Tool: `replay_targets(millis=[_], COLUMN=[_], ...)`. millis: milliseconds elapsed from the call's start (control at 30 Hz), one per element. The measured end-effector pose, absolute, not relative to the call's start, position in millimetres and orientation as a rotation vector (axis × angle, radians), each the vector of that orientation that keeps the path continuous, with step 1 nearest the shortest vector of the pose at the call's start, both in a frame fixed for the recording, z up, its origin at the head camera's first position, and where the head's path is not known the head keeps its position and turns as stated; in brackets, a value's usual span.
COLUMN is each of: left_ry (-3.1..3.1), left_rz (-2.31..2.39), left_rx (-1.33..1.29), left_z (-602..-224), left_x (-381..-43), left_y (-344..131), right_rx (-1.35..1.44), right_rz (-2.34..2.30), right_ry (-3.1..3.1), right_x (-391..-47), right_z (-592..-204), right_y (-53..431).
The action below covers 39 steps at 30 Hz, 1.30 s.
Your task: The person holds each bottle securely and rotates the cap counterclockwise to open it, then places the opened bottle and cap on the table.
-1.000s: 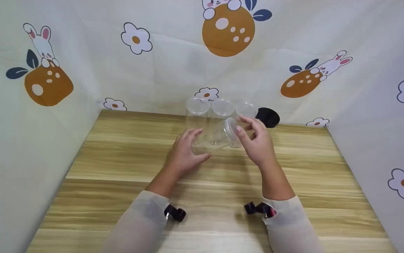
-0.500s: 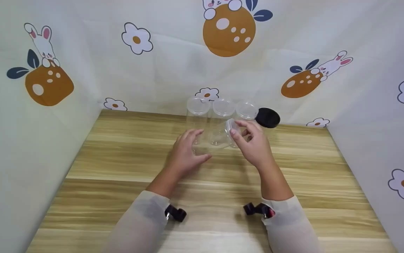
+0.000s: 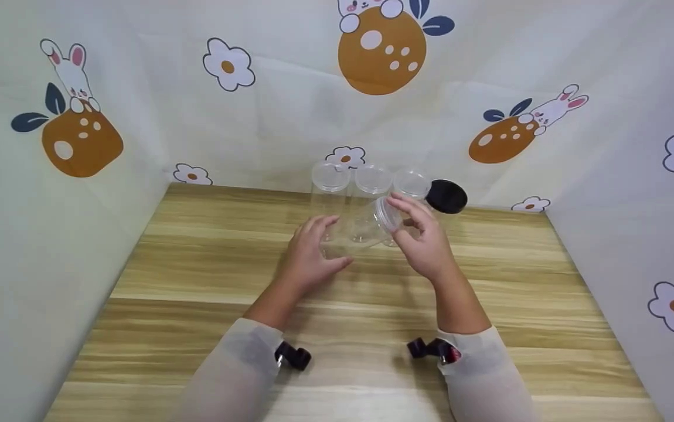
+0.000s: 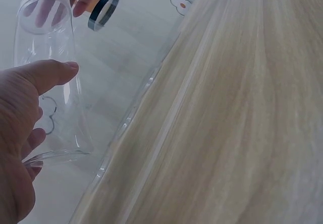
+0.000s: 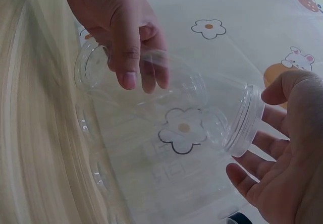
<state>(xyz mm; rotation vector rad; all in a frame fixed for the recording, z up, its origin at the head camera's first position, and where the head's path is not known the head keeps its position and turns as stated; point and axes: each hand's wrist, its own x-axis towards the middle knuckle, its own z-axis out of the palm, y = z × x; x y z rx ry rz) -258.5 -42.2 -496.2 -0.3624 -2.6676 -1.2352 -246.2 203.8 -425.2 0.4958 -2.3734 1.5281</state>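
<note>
A clear plastic jar (image 3: 363,228) lies tilted between both hands, its base toward the left and its clear screw lid (image 3: 388,214) up toward the right. My left hand (image 3: 310,252) grips the jar's body, thumb on one side and fingers on the other, as the left wrist view also shows on the jar (image 4: 55,47). At the other end, my right hand (image 3: 428,240) holds the lid by its rim. In the right wrist view its thumb and fingers spread around the lid (image 5: 246,120). The jar looks see-through, with no contents visible.
Three clear-lidded jars, left (image 3: 330,177), middle (image 3: 373,179) and right (image 3: 411,184), stand in a row just behind the hands. A black-lidded jar (image 3: 447,196) ends the row. Patterned cloth (image 3: 290,117) walls in the wooden table (image 3: 196,264) on three sides.
My right hand came in from slightly off the lid, closed its fingers on the rim, then shifted its fingers up around it. My left hand keeps its grip on the jar.
</note>
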Motion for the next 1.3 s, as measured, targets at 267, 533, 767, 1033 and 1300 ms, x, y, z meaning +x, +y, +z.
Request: replay_targets(millis=[267,533,767,1033,1300], left_ry=[-2.659,-2.635,-2.643,-2.669,-2.686], left_rz=[-1.236,-1.265,-1.248,-1.242,-1.233], left_rx=[-0.379,-0.406,-0.389,-0.358,-0.356], left_z=[-496.4,-496.5,-497.6,-496.8,-496.9], left_x=[-258.5,-257.7,-258.3,-259.4,-259.7], left_y=[-42.4,-41.9,-41.3,-41.4,-41.9], right_rx=[0.386,0.23,0.221,0.362,0.421], right_rz=[1.451,1.331,1.338,1.424,1.508], right_ry=[-2.386,-2.47,-2.542,-2.494,-2.449], right_x=[-245.8,-249.6,-249.8,-249.8,-250.4], right_z=[-423.7,-427.2,-430.1,-429.7,-429.2], right_y=[204.4,205.9,204.1,203.8,204.1])
